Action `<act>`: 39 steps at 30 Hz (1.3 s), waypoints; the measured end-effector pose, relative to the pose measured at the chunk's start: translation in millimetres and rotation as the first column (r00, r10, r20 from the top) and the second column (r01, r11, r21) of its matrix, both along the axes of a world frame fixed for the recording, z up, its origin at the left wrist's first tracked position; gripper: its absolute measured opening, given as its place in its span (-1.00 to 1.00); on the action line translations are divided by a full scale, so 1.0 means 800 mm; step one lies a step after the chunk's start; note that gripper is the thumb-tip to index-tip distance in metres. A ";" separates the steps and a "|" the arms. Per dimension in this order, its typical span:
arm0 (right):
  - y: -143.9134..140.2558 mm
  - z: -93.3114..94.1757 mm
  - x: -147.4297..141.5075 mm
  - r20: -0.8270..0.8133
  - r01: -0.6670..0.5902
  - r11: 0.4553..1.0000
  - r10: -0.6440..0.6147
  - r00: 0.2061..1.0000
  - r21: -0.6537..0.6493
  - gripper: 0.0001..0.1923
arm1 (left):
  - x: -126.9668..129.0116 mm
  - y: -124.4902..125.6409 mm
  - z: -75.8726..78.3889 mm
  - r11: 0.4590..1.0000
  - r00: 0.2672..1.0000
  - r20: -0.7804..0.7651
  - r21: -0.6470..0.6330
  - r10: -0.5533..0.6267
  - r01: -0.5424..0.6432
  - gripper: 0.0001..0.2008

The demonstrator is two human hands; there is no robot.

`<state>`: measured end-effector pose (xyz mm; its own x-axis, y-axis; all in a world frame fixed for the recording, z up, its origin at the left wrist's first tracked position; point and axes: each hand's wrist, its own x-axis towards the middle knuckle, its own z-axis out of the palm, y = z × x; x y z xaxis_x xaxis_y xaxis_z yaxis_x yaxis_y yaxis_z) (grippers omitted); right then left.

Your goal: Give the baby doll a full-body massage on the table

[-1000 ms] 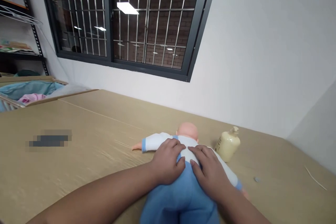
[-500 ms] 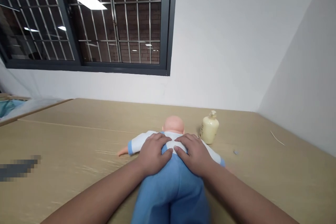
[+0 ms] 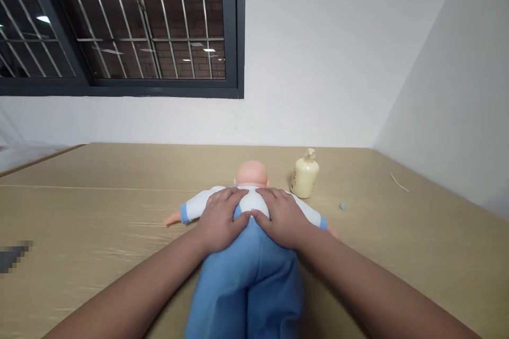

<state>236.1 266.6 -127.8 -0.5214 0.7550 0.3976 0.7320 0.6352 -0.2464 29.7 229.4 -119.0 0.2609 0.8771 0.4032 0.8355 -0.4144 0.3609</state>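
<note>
A baby doll (image 3: 238, 275) lies face down on the table, its bald head (image 3: 252, 173) pointing away from me. It wears blue trousers and a white top with blue cuffs, and its arms stretch out to both sides. Across the left of its back rests my left hand (image 3: 225, 220), palm down with the fingers extended. My right hand (image 3: 282, 217) lies flat on the right of the back in the same way. The two thumbs almost meet over the middle of the back. Neither hand is wrapped around anything.
Beyond the doll's right arm stands a cream pump bottle (image 3: 305, 176). A small bluish bit (image 3: 342, 206) and a thin pale strip (image 3: 398, 183) lie on the wooden table (image 3: 417, 265). A white wall and a barred window (image 3: 159, 26) rise behind. A blurred dark patch sits at far left.
The whole view has shifted, so the doll, bottle and window appear farther left and higher. My hands stay on the doll's back, with the thumbs slightly closer together.
</note>
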 end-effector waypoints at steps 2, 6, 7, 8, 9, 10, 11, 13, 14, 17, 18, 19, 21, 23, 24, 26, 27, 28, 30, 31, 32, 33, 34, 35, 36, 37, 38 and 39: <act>0.001 0.001 -0.001 -0.024 0.009 1.000 -0.010 1.000 -0.025 -0.45 | -0.001 0.002 -0.001 1.000 0.999 0.036 -0.021 -0.003 0.004 -0.51; -0.002 -0.003 0.002 -0.082 -0.008 0.999 0.012 0.997 0.049 -0.46 | -0.002 -0.002 -0.006 1.000 0.998 0.056 0.025 0.012 -0.013 -0.53; -0.004 -0.003 0.003 -0.099 0.001 0.995 0.009 0.995 0.095 -0.47 | -0.001 -0.005 -0.006 0.999 0.999 0.038 0.049 0.021 -0.023 -0.52; -0.006 -0.001 0.006 -0.108 0.019 0.989 -0.003 0.994 0.145 -0.48 | -0.001 -0.008 -0.003 0.997 0.999 0.009 0.073 0.035 -0.035 -0.51; -0.008 0.001 0.008 -0.103 0.043 0.981 -0.024 0.994 0.188 -0.50 | 0.000 -0.013 0.001 0.994 0.998 -0.030 0.092 0.056 -0.053 -0.51; -0.011 0.006 0.010 -0.081 0.067 0.975 -0.051 0.995 0.213 -0.53 | 0.002 -0.017 0.007 0.992 0.993 -0.075 0.102 0.086 -0.079 -0.50; -0.014 0.012 0.013 -0.040 0.091 0.973 -0.084 0.996 0.214 -0.55 | 0.002 -0.022 0.014 0.989 0.985 -0.120 0.097 0.122 -0.111 -0.49; -0.020 0.025 0.017 0.068 0.148 0.979 -0.159 0.985 0.139 -0.52 | 0.002 -0.031 0.030 0.980 0.960 -0.196 0.026 0.200 -0.199 -0.45; -0.022 0.032 0.018 0.116 0.187 0.979 -0.195 0.974 0.078 -0.47 | 0.001 -0.034 0.038 0.968 0.948 -0.220 -0.042 0.231 -0.246 -0.40; -0.028 0.043 0.020 0.170 0.284 0.956 -0.267 0.949 -0.080 -0.28 | -0.006 -0.037 0.052 0.912 0.948 -0.209 -0.287 0.238 -0.293 -0.21; -0.029 0.044 0.020 0.161 0.291 0.951 -0.272 0.949 -0.109 -0.23 | -0.008 -0.037 0.053 0.896 0.960 -0.174 -0.354 0.219 -0.268 -0.15; -0.029 0.042 0.019 0.146 0.290 0.949 -0.272 0.951 -0.125 -0.20 | -0.010 -0.036 0.053 0.883 0.971 -0.130 -0.407 0.199 -0.235 -0.11; -0.030 0.037 0.017 0.118 0.278 0.950 -0.263 0.958 -0.143 -0.17 | -0.011 -0.034 0.050 0.859 0.985 -0.048 -0.483 0.168 -0.170 -0.06; -0.030 0.031 0.016 0.093 0.264 0.950 -0.251 0.963 -0.166 -0.17 | -0.008 -0.033 0.046 0.851 0.986 0.009 -0.506 0.165 -0.138 -0.03; -0.030 0.029 0.015 0.075 0.253 0.950 -0.243 0.967 -0.185 -0.19 | -0.005 -0.033 0.045 0.861 0.986 0.033 -0.493 0.165 -0.128 -0.03; -0.030 0.026 0.014 0.016 0.223 0.946 -0.226 0.974 -0.237 -0.24 | 0.001 -0.035 0.043 0.899 0.983 0.081 -0.422 0.165 -0.116 -0.04; -0.030 0.025 0.014 -0.022 0.210 0.942 -0.224 0.974 -0.263 -0.27 | 0.004 -0.036 0.044 0.919 0.981 0.100 -0.375 0.167 -0.119 -0.06; -0.030 0.025 0.015 -0.063 0.195 0.937 -0.222 0.973 -0.288 -0.31 | 0.006 -0.038 0.046 0.936 0.980 0.114 -0.332 0.166 -0.120 -0.08; -0.028 0.025 0.015 -0.158 0.151 0.934 -0.210 0.965 -0.323 -0.37 | 0.008 -0.042 0.052 0.958 0.976 0.149 -0.262 0.160 -0.117 -0.13; -0.026 0.026 0.016 -0.214 0.118 0.937 -0.196 0.957 -0.330 -0.40 | 0.007 -0.045 0.057 0.968 0.972 0.180 -0.225 0.153 -0.111 -0.17; -0.024 0.027 0.016 -0.276 0.077 0.939 -0.176 0.945 -0.334 -0.41 | 0.006 -0.048 0.064 0.978 0.966 0.219 -0.186 0.138 -0.098 -0.21; -0.021 0.028 0.016 -0.342 0.033 0.940 -0.156 0.927 -0.340 -0.41 | 0.004 -0.051 0.070 0.986 0.958 0.264 -0.147 0.113 -0.076 -0.24; -0.019 0.029 0.016 -0.407 -0.015 0.935 -0.141 0.902 -0.355 -0.39 | 0.002 -0.054 0.077 0.993 0.946 0.313 -0.110 0.080 -0.048 -0.28; -0.017 0.031 0.016 -0.473 -0.066 0.921 -0.134 0.871 -0.383 -0.36 | -0.001 -0.058 0.085 0.997 0.932 0.362 -0.077 0.038 -0.010 -0.31; -0.016 0.032 0.016 -0.539 -0.128 0.899 -0.133 0.832 -0.419 -0.32 | -0.003 -0.062 0.091 0.998 0.914 0.407 -0.048 -0.010 0.033 -0.35; -0.017 0.034 0.016 -0.602 -0.201 0.869 -0.133 0.787 -0.453 -0.30 | -0.006 -0.066 0.098 0.997 0.893 0.447 -0.019 -0.061 0.077 -0.38; -0.017 0.036 0.015 -0.664 -0.276 0.837 -0.131 0.736 -0.472 -0.30 | -0.007 -0.071 0.103 0.993 0.870 0.481 0.007 -0.110 0.121 -0.41; -0.019 0.039 0.014 -0.714 -0.343 0.813 -0.124 0.689 -0.471 -0.32 | -0.007 -0.076 0.107 0.986 0.847 0.509 0.029 -0.155 0.163 -0.42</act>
